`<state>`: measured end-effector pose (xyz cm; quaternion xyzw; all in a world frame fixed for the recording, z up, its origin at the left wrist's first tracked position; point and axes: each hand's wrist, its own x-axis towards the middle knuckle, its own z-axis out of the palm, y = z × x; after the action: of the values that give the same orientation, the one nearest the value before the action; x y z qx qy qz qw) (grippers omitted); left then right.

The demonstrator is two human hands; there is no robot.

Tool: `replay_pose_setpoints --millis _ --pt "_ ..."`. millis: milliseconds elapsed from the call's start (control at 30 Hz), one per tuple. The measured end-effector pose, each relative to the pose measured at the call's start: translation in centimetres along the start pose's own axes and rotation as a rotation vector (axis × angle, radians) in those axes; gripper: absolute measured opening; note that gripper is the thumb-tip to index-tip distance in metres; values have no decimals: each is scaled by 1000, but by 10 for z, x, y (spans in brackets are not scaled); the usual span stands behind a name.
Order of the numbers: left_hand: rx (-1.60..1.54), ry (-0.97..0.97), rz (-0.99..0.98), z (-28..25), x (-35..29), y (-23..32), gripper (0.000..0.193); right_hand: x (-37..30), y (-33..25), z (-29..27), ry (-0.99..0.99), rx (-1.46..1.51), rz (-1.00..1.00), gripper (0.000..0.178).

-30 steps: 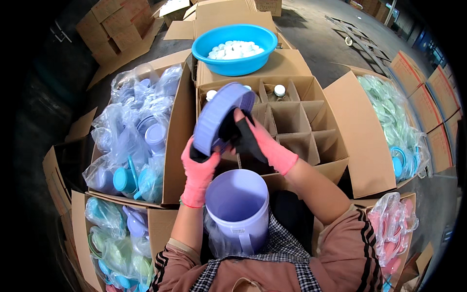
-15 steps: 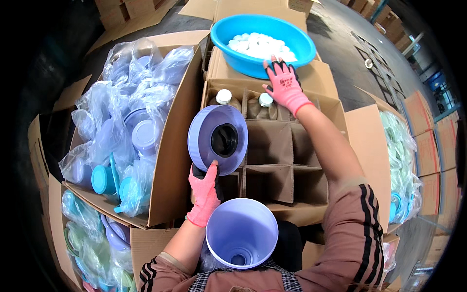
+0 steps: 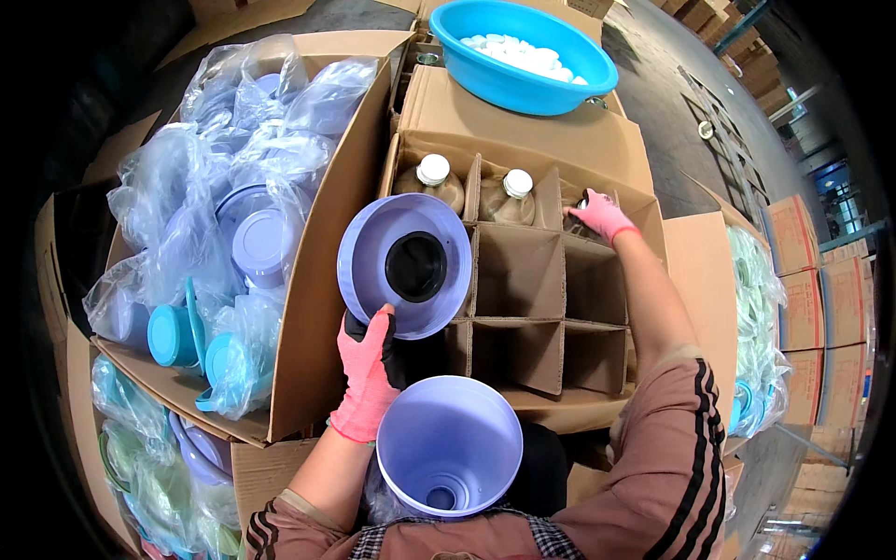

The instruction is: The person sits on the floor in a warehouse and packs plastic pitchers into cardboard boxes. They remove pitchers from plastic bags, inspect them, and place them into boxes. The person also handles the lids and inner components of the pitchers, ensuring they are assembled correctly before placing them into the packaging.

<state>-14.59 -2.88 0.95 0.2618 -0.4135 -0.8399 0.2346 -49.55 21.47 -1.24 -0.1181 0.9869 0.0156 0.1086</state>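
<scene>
In my left hand (image 3: 368,369) is a light purple, round bowl-shaped part (image 3: 359,266) with a black ring in its middle. My thumb presses its near rim, and it is tilted up over the left edge of a divided carton (image 3: 518,322). My right hand (image 3: 602,217) reaches into the carton's far right compartment, its fingers closed over the top of what looks like a clear bottle (image 3: 577,224), mostly hidden. Two clear bottles with white caps (image 3: 433,169) stand in the compartments to its left. A deep purple bucket-like container (image 3: 450,439) sits against my body, mouth up.
A blue basin (image 3: 523,70) with many white caps rests on the carton's far flap. On the left, a large carton (image 3: 327,252) holds bagged purple and turquoise parts. Bagged green pieces (image 3: 751,308) fill a carton on the right, near stacked boxes (image 3: 803,308).
My right hand has left the basin's rim and moved down into the far right compartment, its spread fingers now closed. My left hand keeps the purple part, shifted slightly left.
</scene>
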Motion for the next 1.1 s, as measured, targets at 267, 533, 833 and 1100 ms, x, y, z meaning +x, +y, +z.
replay_pose_setpoints --millis 267,533,833,1100 --pt "54 -52 67 8 -8 3 27 -12 2 21 170 243 98 68" --pt "71 -50 116 9 -6 -5 36 -48 -1 -11 202 207 106 51" --pt "-492 -99 -61 -26 20 -26 39 -173 19 -161 620 245 -72 53" --pt "-804 -746 -50 7 -28 35 48 -334 105 -164 497 1675 45 25"
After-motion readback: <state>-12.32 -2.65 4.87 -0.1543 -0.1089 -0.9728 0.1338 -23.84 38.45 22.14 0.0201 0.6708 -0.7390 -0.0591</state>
